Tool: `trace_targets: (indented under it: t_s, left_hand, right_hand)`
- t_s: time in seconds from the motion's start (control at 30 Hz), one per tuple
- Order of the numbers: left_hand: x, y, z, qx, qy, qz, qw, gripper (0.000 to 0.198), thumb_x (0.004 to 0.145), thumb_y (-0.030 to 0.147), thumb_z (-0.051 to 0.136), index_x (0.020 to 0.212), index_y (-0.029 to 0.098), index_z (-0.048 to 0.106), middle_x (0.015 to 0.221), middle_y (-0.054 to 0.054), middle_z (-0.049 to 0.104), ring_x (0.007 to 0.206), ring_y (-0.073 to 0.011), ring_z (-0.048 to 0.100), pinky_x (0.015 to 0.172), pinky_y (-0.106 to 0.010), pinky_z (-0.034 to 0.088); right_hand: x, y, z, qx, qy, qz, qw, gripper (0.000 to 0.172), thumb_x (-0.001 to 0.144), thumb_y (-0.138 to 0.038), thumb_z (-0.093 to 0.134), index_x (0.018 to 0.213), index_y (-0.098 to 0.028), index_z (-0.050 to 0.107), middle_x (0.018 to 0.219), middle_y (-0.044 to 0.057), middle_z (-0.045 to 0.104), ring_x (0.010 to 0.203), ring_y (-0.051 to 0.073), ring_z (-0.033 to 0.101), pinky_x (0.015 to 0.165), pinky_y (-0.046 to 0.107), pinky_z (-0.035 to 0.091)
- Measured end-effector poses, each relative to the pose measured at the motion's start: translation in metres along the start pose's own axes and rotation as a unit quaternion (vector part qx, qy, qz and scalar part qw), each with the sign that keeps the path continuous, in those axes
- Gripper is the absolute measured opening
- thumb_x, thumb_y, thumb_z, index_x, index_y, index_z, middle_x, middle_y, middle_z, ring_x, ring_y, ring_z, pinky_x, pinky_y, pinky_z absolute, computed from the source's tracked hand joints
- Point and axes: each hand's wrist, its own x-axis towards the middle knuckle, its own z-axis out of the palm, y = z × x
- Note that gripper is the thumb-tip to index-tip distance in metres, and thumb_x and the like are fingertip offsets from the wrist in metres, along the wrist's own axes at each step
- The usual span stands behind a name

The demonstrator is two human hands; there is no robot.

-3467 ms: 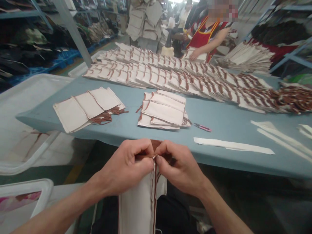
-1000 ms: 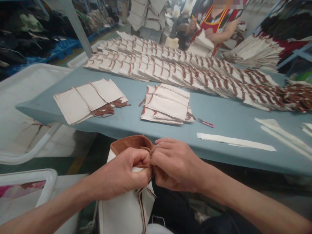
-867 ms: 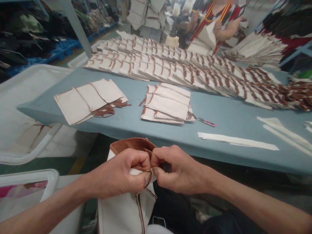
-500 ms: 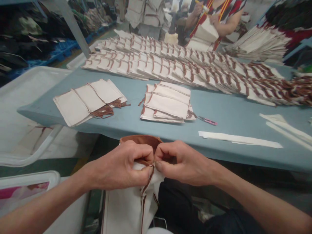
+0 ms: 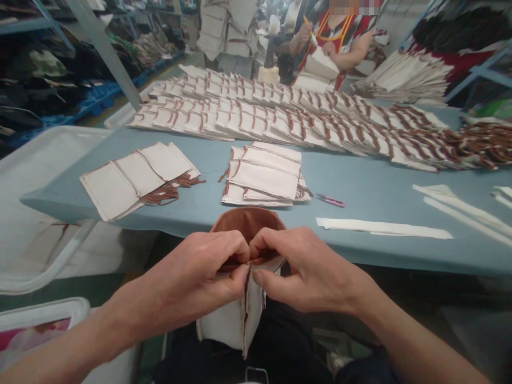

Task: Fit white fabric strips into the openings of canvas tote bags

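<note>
Between my hands hangs a cream fabric bag with a brown lining and dark brown seam edging, its mouth spread wide toward the table. My left hand pinches the near rim just left of a seam, thumb outside and fingers curled inside. Right beside it, my right hand grips the same rim on the other side of that seam. The two hands almost touch. Below them the bag's lower end hangs free over my dark-clothed lap. My curled fingers hide part of the rim.
Cream panel stacks with brown ties lie on the blue-grey table, beside pink-handled thread snips and white fabric strips. Long overlapping rows of panels run behind. White bins stand left. Across the table a person handles cream fabric.
The bag has swung up and its mouth has opened wider, showing more brown lining. Its lower end has risen and turned. Both hands keep their pinch on the rim.
</note>
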Motion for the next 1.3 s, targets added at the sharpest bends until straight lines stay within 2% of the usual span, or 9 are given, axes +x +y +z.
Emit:
trace_targets:
  t_s: [0.17,0.37,0.43,0.53,0.67,0.8,1.0,1.13,1.3]
  left_hand:
    - [0.003,0.0,0.001,0.055,0.001,0.046,0.997,0.014,0.091,0.011,0.053,0.08,0.019,0.055,0.071,0.005,0.06,0.062,-0.0099,0.056,0.059,-0.024,0.037]
    - [-0.002,-0.002,0.001,0.155,-0.029,0.174,0.972,0.023,0.105,0.013,0.04,0.09,0.019,0.056,0.075,0.003,0.057,0.061,-0.0124,0.054,0.054,-0.029,0.033]
    - [-0.004,-0.002,-0.002,0.17,-0.029,0.212,0.962,0.024,0.108,0.012,0.035,0.099,0.018,0.057,0.075,0.003,0.055,0.062,-0.0134,0.053,0.054,-0.028,0.034]
    - [-0.005,-0.006,-0.006,0.194,-0.034,0.258,0.946,0.028,0.109,0.012,0.029,0.119,0.017,0.055,0.078,0.001,0.059,0.064,-0.0143,0.055,0.057,-0.027,0.039]
    - [-0.004,-0.016,-0.002,0.204,-0.054,0.263,0.941,0.03,0.108,0.01,0.032,0.127,0.018,0.054,0.081,0.0,0.063,0.066,-0.0145,0.058,0.059,-0.026,0.04]
    - [-0.002,-0.013,0.005,0.092,-0.033,0.192,0.977,0.019,0.105,0.012,0.042,0.104,0.018,0.06,0.076,0.002,0.062,0.064,-0.012,0.058,0.059,-0.024,0.04]
    - [0.002,0.002,-0.003,-0.029,-0.098,0.019,0.995,0.01,0.093,0.013,0.061,0.086,0.02,0.062,0.072,0.008,0.06,0.063,-0.0072,0.055,0.062,-0.019,0.038]
    - [0.004,-0.001,-0.007,-0.027,-0.146,0.005,0.989,0.029,0.105,0.027,0.048,0.079,0.019,0.059,0.072,0.006,0.057,0.067,-0.0096,0.054,0.066,-0.021,0.038]
    - [0.012,0.001,-0.012,0.026,-0.161,0.032,0.986,0.033,0.106,0.027,0.04,0.078,0.019,0.055,0.076,0.001,0.059,0.069,-0.014,0.054,0.063,-0.027,0.035]
  right_hand:
    - [0.001,0.0,0.011,0.001,0.081,-0.018,0.997,0.013,0.072,-0.016,0.052,0.066,-0.021,0.042,0.059,-0.006,0.042,0.054,0.009,0.034,0.055,0.028,0.02]
    - [-0.001,0.01,0.011,0.138,0.023,0.013,0.99,0.014,0.068,-0.014,0.054,0.064,-0.02,0.042,0.058,-0.007,0.038,0.055,0.008,0.032,0.052,0.024,0.021]
    - [-0.004,0.014,0.01,0.256,-0.022,0.046,0.965,0.007,0.071,-0.017,0.056,0.067,-0.019,0.05,0.061,-0.006,0.043,0.056,0.009,0.036,0.051,0.021,0.025]
    - [-0.006,0.022,0.016,0.443,-0.083,0.096,0.888,0.012,0.073,-0.029,0.06,0.073,-0.017,0.057,0.06,-0.006,0.047,0.051,0.008,0.037,0.045,0.019,0.029]
    - [-0.007,0.028,0.031,0.519,-0.062,0.148,0.84,0.018,0.071,-0.034,0.063,0.07,-0.018,0.056,0.056,-0.006,0.046,0.047,0.007,0.032,0.041,0.019,0.024]
    - [-0.012,0.023,0.033,0.465,-0.034,0.151,0.872,0.017,0.074,-0.034,0.06,0.07,-0.019,0.052,0.057,-0.007,0.041,0.049,0.007,0.029,0.043,0.018,0.023]
    - [-0.02,0.012,0.02,0.16,0.05,0.012,0.986,0.007,0.075,-0.013,0.049,0.071,-0.018,0.053,0.058,-0.007,0.044,0.048,0.006,0.033,0.047,0.02,0.023]
    - [-0.018,0.012,0.023,0.063,0.09,-0.067,0.992,0.011,0.075,-0.008,0.049,0.073,-0.018,0.054,0.058,-0.008,0.043,0.047,0.006,0.033,0.049,0.022,0.024]
    - [-0.017,0.012,0.024,0.01,0.11,-0.073,0.991,0.013,0.081,-0.008,0.049,0.075,-0.017,0.056,0.06,-0.006,0.051,0.05,0.008,0.039,0.052,0.023,0.028]
